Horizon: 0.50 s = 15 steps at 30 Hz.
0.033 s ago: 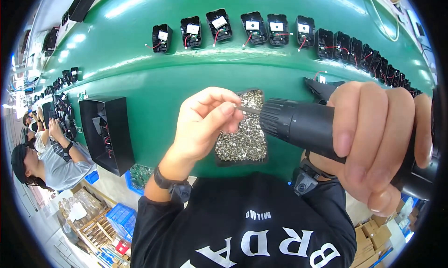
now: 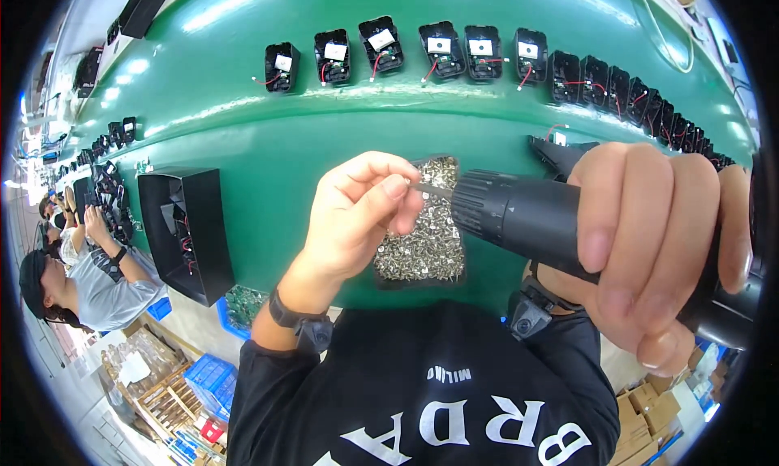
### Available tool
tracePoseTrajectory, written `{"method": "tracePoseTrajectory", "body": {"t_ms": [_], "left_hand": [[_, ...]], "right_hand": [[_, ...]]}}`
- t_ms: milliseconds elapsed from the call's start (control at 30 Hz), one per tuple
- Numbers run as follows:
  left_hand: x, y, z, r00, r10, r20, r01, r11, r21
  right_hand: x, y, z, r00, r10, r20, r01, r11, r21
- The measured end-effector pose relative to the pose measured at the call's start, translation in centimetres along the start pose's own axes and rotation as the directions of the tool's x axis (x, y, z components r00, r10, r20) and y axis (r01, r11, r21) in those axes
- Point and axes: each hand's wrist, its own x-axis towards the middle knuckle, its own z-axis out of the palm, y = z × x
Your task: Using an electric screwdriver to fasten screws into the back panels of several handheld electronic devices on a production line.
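Observation:
My right hand is wrapped around a black electric screwdriver, which points left across the view. At its front the thin metal bit reaches the fingertips of my left hand. Thumb and forefinger there are pinched together at the bit's tip; whatever sits between them is too small to make out. Below and behind both hands lies a dark tray full of small metal screws, partly covered by my left hand.
Several black housings with red wires stand in a row along the far side of the green table. On the left is a black open box with wired parts inside. Beyond it a co-worker sits. Another black part lies behind the screwdriver.

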Motion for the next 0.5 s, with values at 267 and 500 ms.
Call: {"method": "tracePoseTrajectory", "body": {"t_ms": [267, 500], "left_hand": [[0.4, -0.4, 0.5, 0.999, 0.009, 0.053, -0.005, 0.996, -0.090], [1.2, -0.3, 0.8, 0.998, 0.020, 0.052, -0.017, 0.998, -0.055]], "right_hand": [[0.3, 0.4, -0.4, 1.000, 0.015, -0.007, -0.015, 0.999, 0.049], [0.1, 1.2, 0.2, 0.987, -0.139, -0.079, 0.142, 0.989, 0.034]]}}
